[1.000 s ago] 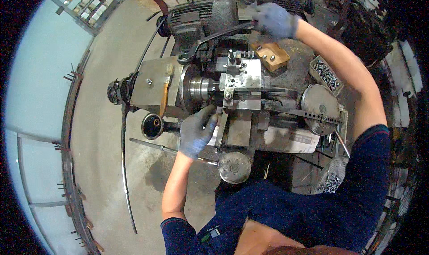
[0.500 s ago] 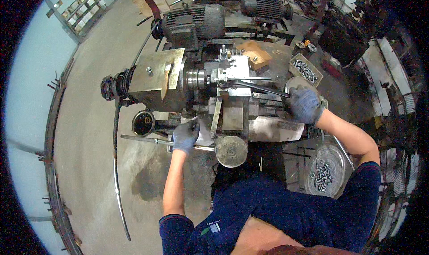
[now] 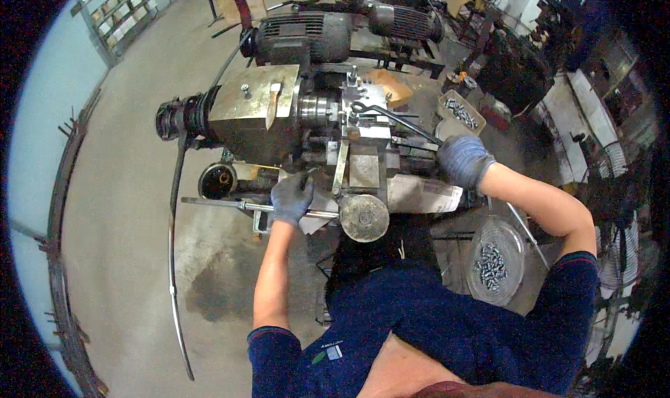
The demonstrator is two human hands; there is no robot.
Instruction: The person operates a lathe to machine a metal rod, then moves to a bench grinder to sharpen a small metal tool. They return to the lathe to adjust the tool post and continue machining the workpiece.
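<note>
While the right hand (image 3: 466, 162), in a blue-grey glove, closes its fingers around the near end of a dark lever (image 3: 401, 123), the lever slants up and leftward over the machine, its ringed far end lying above the bright metal tool block (image 3: 372, 130). The left hand (image 3: 292, 197), gloved likewise, lies over a long metal rod (image 3: 216, 202); its fingers are partly curled, but I cannot tell whether they grip the rod. That rod runs rightward to a round, flat metal disc (image 3: 364, 218), and a pale sheet (image 3: 317, 221) hangs just beside the hand. Left of the tool block, a wooden-handled brush (image 3: 272, 108) rests on a flat metal cover (image 3: 230, 94). Below the cover sits a round, dark-lined cup (image 3: 217, 181). Beyond the right hand, a rectangular tray (image 3: 453, 121) holds small metal pieces, and nearer the person a round basket (image 3: 499, 234) holds more. Two ribbed motors (image 3: 303, 35) stand behind the machine.
</note>
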